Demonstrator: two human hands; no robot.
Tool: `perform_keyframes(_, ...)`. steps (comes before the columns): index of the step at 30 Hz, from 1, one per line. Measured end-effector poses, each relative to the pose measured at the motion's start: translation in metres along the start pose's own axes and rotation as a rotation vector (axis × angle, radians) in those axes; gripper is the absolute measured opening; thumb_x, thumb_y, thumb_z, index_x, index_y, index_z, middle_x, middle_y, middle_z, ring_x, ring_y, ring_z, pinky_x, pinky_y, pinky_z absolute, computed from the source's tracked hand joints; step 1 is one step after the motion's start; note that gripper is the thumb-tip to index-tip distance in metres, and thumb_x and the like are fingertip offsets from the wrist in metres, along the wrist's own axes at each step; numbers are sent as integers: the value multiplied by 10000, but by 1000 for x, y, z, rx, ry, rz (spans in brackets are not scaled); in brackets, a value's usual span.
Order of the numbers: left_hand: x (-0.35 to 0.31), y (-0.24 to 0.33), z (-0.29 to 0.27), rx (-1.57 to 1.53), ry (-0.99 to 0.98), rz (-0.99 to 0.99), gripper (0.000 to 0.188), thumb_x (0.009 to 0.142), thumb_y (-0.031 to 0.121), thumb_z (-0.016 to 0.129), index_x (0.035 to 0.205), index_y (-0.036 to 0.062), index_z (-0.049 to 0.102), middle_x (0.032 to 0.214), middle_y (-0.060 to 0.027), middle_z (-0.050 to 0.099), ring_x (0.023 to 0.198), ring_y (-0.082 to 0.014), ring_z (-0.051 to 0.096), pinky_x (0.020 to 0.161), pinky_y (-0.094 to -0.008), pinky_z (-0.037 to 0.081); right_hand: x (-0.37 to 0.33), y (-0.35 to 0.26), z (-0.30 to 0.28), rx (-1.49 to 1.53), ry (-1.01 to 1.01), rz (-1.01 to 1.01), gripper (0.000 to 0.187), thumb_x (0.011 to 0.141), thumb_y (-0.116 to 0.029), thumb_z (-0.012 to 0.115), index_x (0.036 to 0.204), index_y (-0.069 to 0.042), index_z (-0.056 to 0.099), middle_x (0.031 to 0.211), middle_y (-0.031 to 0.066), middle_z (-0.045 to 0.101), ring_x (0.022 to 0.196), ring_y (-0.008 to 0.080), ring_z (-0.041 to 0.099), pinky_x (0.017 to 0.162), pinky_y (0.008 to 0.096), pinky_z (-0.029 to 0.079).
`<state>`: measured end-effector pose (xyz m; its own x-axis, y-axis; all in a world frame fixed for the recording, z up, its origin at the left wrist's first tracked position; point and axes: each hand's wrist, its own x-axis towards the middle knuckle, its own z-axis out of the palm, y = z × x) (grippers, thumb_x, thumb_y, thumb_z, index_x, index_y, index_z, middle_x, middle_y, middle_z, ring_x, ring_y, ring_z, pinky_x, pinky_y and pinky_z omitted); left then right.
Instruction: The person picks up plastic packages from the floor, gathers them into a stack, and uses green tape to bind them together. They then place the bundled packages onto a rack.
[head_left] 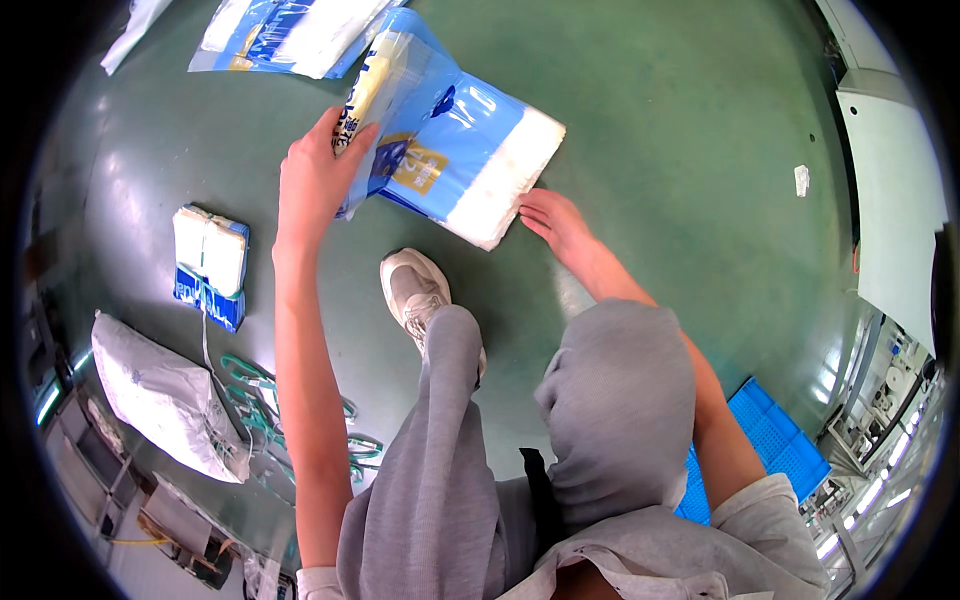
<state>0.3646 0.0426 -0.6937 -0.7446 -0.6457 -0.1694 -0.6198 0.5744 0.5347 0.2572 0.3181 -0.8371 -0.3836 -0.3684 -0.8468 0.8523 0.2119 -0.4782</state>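
Observation:
In front of me lies a stack of blue and white printed plastic packaging bags [480, 150], its left part folded up and over. My left hand [325, 165] is closed around that raised, clear-and-blue part, thumb on top and fingers behind it. At the stack's near right corner is my right hand [557, 222], fingers bent together against the white edge; its thumb is mostly hidden. Beyond the left hand, another pile of the same printed bags [295, 35] rests on the floor.
A small tied bundle of bags [210, 265] lies on the green floor [680, 150] at left. Nearer are a white sack [165, 400] and tangled green straps [255, 395]. A blue crate [765, 430] stands at right, below a pale cabinet [890, 190]. My shoe [415, 290] is near the stack.

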Motion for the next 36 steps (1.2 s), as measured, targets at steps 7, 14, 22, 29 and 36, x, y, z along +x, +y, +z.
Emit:
perform_keyframes(7, -1, 2, 1, -38, -69, -101, 510, 877, 520, 602, 1079, 53, 643, 788, -127, 659, 708, -289, 622, 670, -371, 475, 0, -5, 6, -222, 199, -196, 221, 847, -143, 670, 1020, -21, 605, 1007, 46, 615, 910, 148, 582, 863, 286, 477)
perform_keyframes(14, -8, 4, 9, -10, -27, -53, 499, 887, 503, 610, 1085, 45, 637, 730, -103, 605, 648, -197, 544, 646, -315, 452, -42, -62, 79, -392, -574, -328, 435, 886, -185, 653, 1264, -2, 540, 1076, 84, 637, 995, 149, 599, 879, 288, 477)
perform_keyframes(22, -7, 17, 12, -49, -85, -112, 522, 888, 551, 582, 1052, 60, 649, 703, -96, 603, 639, -203, 564, 636, -325, 451, -23, -57, 147, -505, -477, -580, 459, 796, -259, 753, 1099, 51, 602, 946, 67, 628, 852, 138, 577, 770, 285, 481)
perform_keyframes(29, -9, 13, 16, -57, -61, -118, 543, 873, 570, 594, 1050, 60, 653, 698, -80, 592, 621, -181, 522, 614, -322, 435, -22, -54, 145, -165, -600, -276, 338, 805, -267, 743, 1000, -27, 607, 889, 13, 584, 813, 104, 544, 732, 263, 439)
perform_keyframes(36, -11, 11, 17, -52, -30, -141, 465, 864, 459, 650, 1083, 49, 649, 772, -122, 646, 684, -230, 604, 673, -339, 473, -24, -37, 90, -301, -467, -177, 214, 846, -199, 685, 947, -65, 552, 862, 5, 568, 788, 113, 548, 719, 286, 453)
